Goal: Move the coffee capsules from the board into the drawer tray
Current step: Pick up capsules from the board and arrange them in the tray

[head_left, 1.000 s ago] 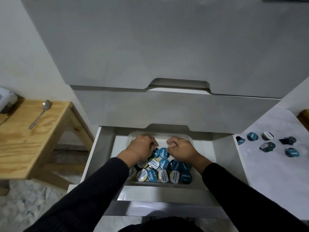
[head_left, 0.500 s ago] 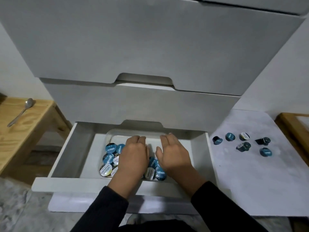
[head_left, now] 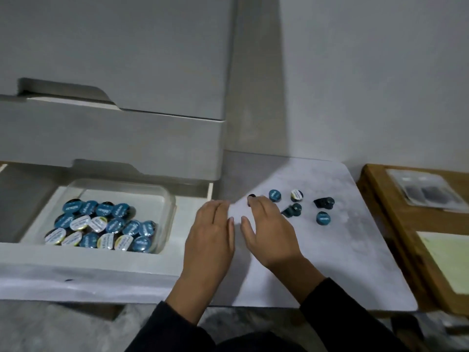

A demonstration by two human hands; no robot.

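At the far left the clear plastic drawer tray (head_left: 166,199) sits inside the open grey drawer (head_left: 101,260), packed with small round foil-lidded coffee capsules (head_left: 101,224), teal lids mixed with white ones, lying flat or slightly tilted against each other.

To its right, the left hand (head_left: 210,235) hovers over the drawer's edge and the near corner of the pale marbled board (head_left: 342,250), fingers straight and relaxed, holding nothing. Just beside it the right hand (head_left: 266,229) is likewise spread and empty, its fingertips at a dark capsule (head_left: 251,198) lying on its side; whether they touch it I cannot tell.

The rest of the loose capsules (head_left: 299,205) lie ahead and to the right of the right hand: two upright showing teal lids, one with a white lid, two dark ones tipped on their sides. The right hand is plainly nearer all of them, so the reach goes forward-right; the smooth tapered cups on their sides would likely roll if nudged.
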